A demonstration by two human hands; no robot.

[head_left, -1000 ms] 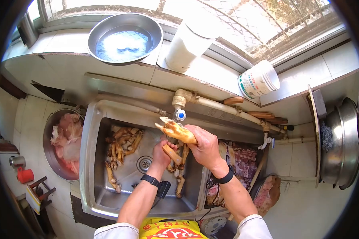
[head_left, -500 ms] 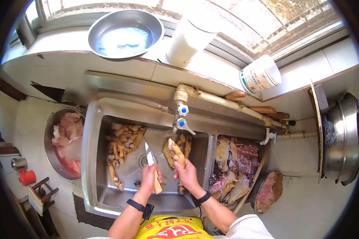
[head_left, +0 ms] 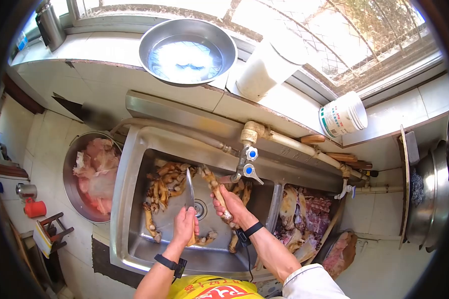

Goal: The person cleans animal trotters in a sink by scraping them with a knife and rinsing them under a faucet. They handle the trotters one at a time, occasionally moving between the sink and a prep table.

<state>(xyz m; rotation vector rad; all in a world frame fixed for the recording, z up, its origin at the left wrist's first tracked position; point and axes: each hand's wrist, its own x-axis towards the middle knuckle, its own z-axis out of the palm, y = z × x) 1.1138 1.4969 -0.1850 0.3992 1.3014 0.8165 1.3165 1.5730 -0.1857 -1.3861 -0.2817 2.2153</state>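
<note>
My left hand point(head_left: 185, 225) is closed around the wooden handle of a knife point(head_left: 190, 188), its blade pointing up and away from me over the sink. In my right hand point(head_left: 233, 205) is a yellowish-brown animal trotter point(head_left: 214, 184), tilted with its far end to the upper left, close to the blade but apart from it. Both hands are above the left basin of a steel sink point(head_left: 120, 214). A heap of trotters point(head_left: 165, 185) lies at that basin's left side. More trotters point(head_left: 242, 192) rest on its right, partly hidden by my right hand.
Two blue-capped taps point(head_left: 251, 153) project over the sink from a pipe. Bony meat pieces point(head_left: 309, 212) fill the right basin. A pot of pale meat point(head_left: 102, 172) stands left. On the sill are a metal basin point(head_left: 149, 62), a white bucket point(head_left: 259, 74) and a labelled tub point(head_left: 339, 117).
The camera view has shifted, moving the scene rightward. Relative to the sink, both hands have moved left. The trotter has turned, and now shows on both sides of my right hand.
</note>
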